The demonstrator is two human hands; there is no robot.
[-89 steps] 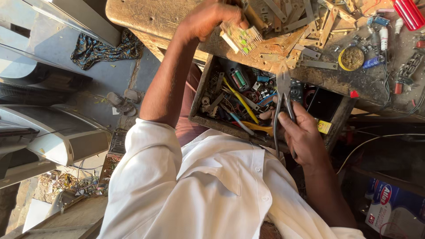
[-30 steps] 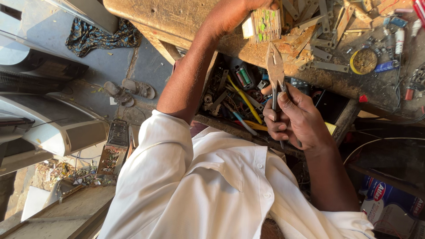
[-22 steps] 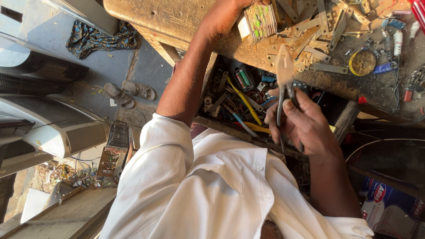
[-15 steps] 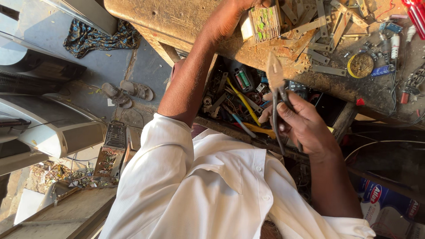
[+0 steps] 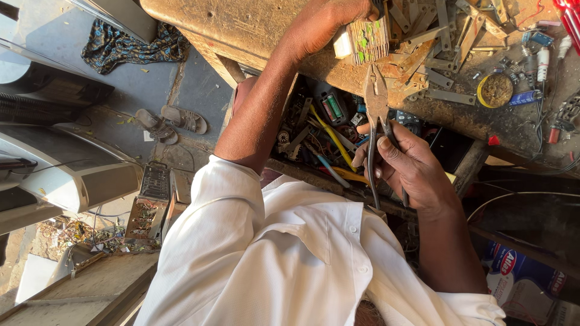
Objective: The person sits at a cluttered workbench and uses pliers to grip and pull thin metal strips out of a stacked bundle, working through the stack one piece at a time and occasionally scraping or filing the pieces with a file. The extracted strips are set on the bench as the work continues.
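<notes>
My left hand point(image 5: 326, 21) reaches up to the worn wooden bench point(image 5: 241, 24) and grips a small laminated metal block with green marks point(image 5: 364, 40) at the bench edge. My right hand point(image 5: 415, 170) is closed round the handles of a pair of steel pliers point(image 5: 377, 104). The pliers point upward, and their jaws sit just below the block, close to it. I cannot tell whether the jaws touch it. My white shirt point(image 5: 290, 259) fills the lower part of the view.
An open drawer point(image 5: 323, 130) full of tools, wires and screwdrivers sits under the bench. Several metal strips point(image 5: 450, 36), a yellow-rimmed round tin point(image 5: 496, 90) and small parts lie on the bench. Sandals point(image 5: 173, 121), a dark cloth point(image 5: 130, 45), a circuit board point(image 5: 147, 208) and grey casings point(image 5: 66, 175) lie on the floor.
My right hand has lifted the pliers out of the drawer and up toward the bench edge. My left hand has picked up the block and holds it above the pliers' jaws.
</notes>
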